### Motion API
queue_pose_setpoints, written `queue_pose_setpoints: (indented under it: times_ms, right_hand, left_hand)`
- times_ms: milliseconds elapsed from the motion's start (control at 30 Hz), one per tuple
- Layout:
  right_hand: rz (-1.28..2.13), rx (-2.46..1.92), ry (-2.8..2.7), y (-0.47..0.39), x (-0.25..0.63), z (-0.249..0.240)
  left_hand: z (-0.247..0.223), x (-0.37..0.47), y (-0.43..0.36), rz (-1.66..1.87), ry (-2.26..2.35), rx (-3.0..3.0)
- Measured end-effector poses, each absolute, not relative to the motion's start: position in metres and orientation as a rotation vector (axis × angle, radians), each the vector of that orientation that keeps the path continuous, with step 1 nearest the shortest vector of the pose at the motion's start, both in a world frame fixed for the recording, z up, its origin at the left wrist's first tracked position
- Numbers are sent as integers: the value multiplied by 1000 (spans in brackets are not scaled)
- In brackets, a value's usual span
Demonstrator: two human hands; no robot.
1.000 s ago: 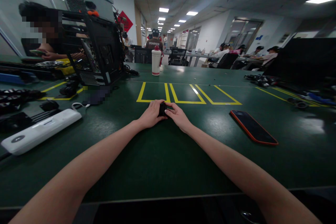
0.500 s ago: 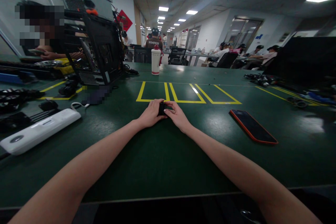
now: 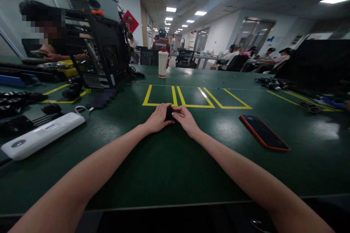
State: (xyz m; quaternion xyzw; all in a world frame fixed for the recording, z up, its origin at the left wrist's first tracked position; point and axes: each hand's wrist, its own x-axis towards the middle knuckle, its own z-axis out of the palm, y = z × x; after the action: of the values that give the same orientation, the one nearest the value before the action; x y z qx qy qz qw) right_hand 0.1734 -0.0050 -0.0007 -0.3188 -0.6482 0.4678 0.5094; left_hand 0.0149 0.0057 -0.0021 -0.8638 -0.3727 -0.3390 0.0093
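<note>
At centre, the left hand [image 3: 158, 119] is gripping a black object [image 3: 168, 114]; the right hand [image 3: 186, 119] is holding its right side. Above, a bottle [image 3: 162, 64] is standing upright, contents hidden.

From afar I see a black object [image 3: 168, 114], green tabletop [image 3: 175, 167], yellow tape outlines [image 3: 198, 106] and a black-screened phone [image 3: 264, 132] edged in orange

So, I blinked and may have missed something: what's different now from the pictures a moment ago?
Nothing visibly changed beyond a slight shift of the whole view. The left hand and right hand stay on the small black object; the phone, long white device and bottle stay put.
</note>
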Motion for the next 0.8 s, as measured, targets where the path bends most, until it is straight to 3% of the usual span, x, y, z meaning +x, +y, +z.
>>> queue_pose_setpoints:
  times_ms: [800]
  right_hand:
    - [1121,-819,-1583,-2,171,-1]
  left_hand:
    - [-1,15,4,-1070,-1162,-2705]
